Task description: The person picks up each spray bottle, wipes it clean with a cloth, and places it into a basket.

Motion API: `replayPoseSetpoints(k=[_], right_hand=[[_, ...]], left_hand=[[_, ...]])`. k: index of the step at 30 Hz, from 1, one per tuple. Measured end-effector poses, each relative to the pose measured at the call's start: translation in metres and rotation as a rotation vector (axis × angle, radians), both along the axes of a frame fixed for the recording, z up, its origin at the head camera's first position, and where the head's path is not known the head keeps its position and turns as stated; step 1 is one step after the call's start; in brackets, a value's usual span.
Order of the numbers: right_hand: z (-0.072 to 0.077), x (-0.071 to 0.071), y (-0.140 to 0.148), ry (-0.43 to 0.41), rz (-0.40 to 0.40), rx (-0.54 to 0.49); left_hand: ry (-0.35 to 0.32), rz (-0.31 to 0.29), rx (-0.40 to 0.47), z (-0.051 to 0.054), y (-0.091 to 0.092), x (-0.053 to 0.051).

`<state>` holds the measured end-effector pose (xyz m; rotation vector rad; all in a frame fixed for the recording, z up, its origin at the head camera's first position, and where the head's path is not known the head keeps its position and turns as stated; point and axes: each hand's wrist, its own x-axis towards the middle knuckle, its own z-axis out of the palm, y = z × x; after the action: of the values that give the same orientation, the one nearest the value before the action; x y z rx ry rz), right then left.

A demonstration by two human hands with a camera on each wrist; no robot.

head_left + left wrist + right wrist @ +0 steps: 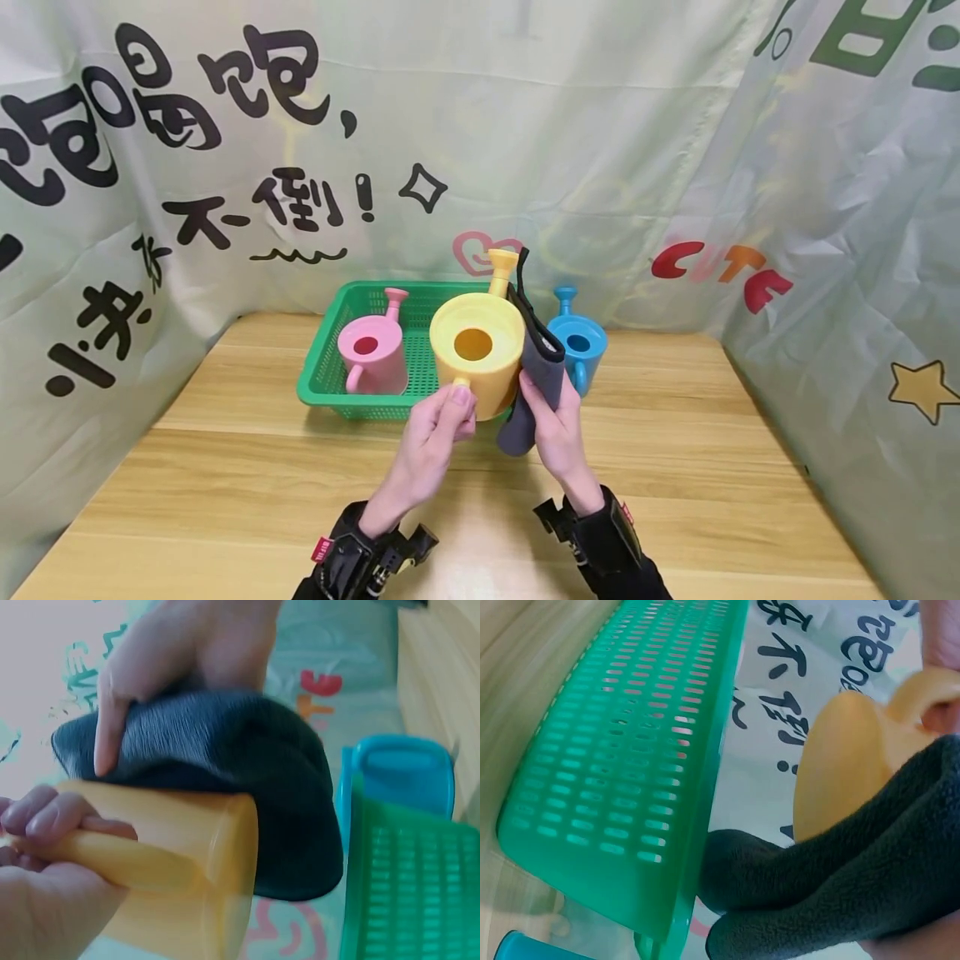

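Raised above the table is a yellow watering can [491,392], its opening tipped toward the head camera. My left hand [438,433] grips its handle, the fingers wrapped round it in the left wrist view. My right hand [555,425] holds a folded dark grey cloth [542,379] against the can's right side. In the left wrist view the cloth [277,772] lies along the yellow wall, one finger of the right hand [180,660] stretched over it. The right wrist view shows the cloth [840,862] covering part of the can [840,765].
Behind the hands a green basket [315,367] stands on the wooden table [660,442], with a pink watering can [382,367] inside. A blue watering can [588,342] stands just right of the basket, partly behind the cloth. Printed fabric walls [600,125] enclose the back and sides.
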<state>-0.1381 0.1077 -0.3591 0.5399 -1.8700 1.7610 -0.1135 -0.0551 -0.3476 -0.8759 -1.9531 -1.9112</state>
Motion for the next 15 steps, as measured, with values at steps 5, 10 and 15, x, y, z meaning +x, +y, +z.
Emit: replayPoseSetpoints(k=[5, 10, 15], right_hand=[[0.003, 0.001, 0.003, -0.064, 0.030, -0.033], [0.004, 0.001, 0.004, -0.093, 0.026, -0.051], [0.003, 0.002, 0.004, -0.096, 0.032, -0.069]], left_hand=[[-0.016, 0.018, -0.087, -0.001, -0.008, -0.002], [-0.024, 0.037, -0.165, 0.001, -0.013, -0.003], [-0.010, 0.054, -0.239, 0.001, -0.021, -0.006]])
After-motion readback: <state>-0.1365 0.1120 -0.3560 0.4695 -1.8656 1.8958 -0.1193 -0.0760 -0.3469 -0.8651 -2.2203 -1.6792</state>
